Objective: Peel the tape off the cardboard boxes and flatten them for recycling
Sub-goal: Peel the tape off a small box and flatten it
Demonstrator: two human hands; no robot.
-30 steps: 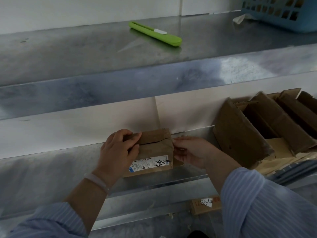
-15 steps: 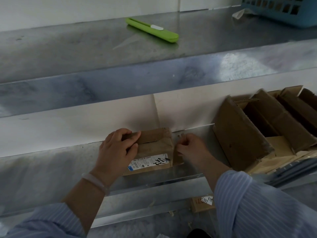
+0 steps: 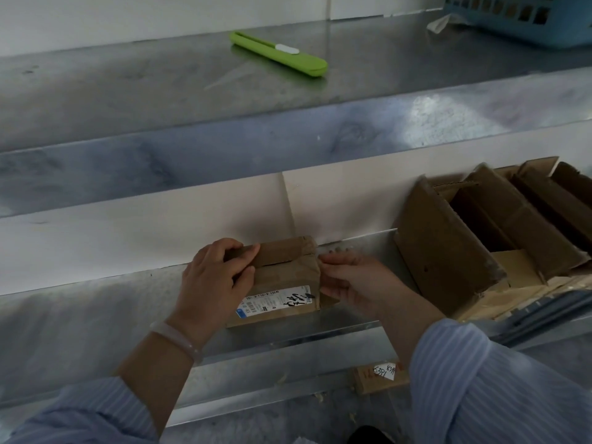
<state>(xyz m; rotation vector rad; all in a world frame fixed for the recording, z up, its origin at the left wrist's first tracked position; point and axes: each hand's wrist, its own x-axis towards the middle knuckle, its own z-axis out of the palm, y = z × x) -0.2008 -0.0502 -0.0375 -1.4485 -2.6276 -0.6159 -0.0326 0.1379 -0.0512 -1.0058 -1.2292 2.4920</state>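
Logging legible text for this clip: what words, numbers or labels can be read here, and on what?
"8391": handwritten on white sticker on the brown cardboard piece at the bottom.
Second number beside it: cut off.
Unreadable: white shipping label on small brown cardboard box; print too small, black scrawl illegible.

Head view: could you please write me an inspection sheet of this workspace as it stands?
Surface: lower grey metal shelf bears the work; upper grey metal shelf above it.
Job's things: small brown cardboard box with a white shipping label, closed, not flattened; pile of opened brown cardboard boxes at the right.
Clutter: green utility knife, blue plastic basket and pale crumpled scrap on the upper shelf; brown cardboard piece with a handwritten label below.
Grippers: left hand grips the box's left end; right hand at its right end, grip unclear.
Cables: nothing seen.
Surroundings: white wall behind.
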